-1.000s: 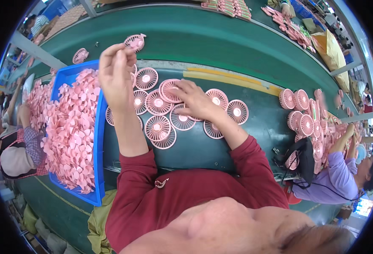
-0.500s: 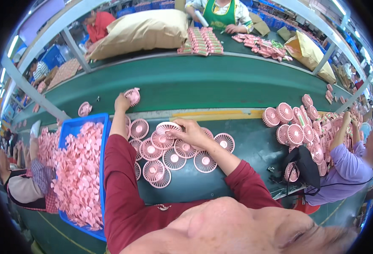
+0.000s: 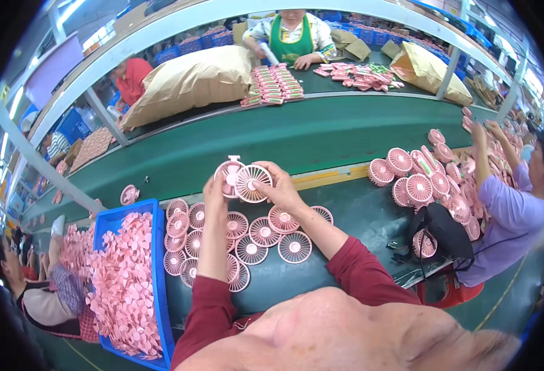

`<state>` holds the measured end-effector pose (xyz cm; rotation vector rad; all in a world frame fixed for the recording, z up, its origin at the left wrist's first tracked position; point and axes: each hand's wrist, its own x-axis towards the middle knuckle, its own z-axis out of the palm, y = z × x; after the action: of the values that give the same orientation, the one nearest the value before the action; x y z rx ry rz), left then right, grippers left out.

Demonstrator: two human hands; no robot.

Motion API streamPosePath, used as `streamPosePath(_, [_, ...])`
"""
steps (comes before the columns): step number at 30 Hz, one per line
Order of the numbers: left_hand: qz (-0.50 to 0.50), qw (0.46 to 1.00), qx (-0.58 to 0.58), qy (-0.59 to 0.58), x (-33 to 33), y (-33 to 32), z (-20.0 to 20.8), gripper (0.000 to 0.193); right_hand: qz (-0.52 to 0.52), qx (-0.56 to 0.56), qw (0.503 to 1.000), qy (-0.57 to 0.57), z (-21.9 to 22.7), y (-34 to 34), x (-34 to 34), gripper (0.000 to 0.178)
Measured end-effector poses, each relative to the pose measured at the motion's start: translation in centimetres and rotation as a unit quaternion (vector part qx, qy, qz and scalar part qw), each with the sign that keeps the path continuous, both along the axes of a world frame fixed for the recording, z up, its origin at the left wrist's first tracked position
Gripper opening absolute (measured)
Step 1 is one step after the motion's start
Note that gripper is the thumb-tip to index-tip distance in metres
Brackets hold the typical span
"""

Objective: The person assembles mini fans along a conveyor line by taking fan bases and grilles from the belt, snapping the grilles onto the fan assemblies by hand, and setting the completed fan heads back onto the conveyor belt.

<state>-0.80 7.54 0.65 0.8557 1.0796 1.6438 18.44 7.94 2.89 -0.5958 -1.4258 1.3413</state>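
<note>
In front of me, over the near edge of the green belt, my left hand (image 3: 215,188) is closed on a pink fan housing (image 3: 230,171) with a small tab on top. My right hand (image 3: 279,187) grips a round, spoked fan grille (image 3: 253,183) by its right side. The grille overlaps the housing's right part; whether the two touch I cannot tell. Below my hands, several loose pink grilles (image 3: 295,247) lie flat and overlapping on the dark green table (image 3: 303,275). My left forearm hides some of them.
A blue bin (image 3: 160,272) of pink fan blades (image 3: 123,278) stands at my left. Assembled pink fan heads (image 3: 419,188) are heaped at the right, beside a black bag (image 3: 448,238) and a co-worker in purple. Across the green belt (image 3: 309,133), another person handles pink parts near a large paper sack (image 3: 188,77).
My left hand has brought the fan housing from the belt's left side to the middle. My right hand has lifted the grille up beside it. The view has shifted slightly.
</note>
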Motion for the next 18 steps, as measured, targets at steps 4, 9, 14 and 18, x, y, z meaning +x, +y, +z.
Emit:
streamPosePath(4, [-0.095,0.976,0.035,-0.191,2.3,-2.2,-1.2,0.041,-0.130,0.190,0.968,-0.104,-0.6,-0.3,-1.0,0.049])
streamPosePath(9, [-0.186,0.921,0.006,-0.342,4.0,-4.1,0.6,0.051,-0.203,0.313,0.900,-0.225,0.3,-1.3,-0.5,0.046])
streamPosePath(14, [-0.169,0.917,0.006,-0.361,3.6,-4.9,1.7,0.045,-0.128,0.353,0.892,-0.251,-0.5,-2.2,-1.4,0.055])
streamPosePath(18, [-0.066,0.954,0.019,-0.292,4.5,-5.2,2.3,0.038,-0.091,0.314,0.917,-0.229,-1.9,-1.9,-1.9,0.074])
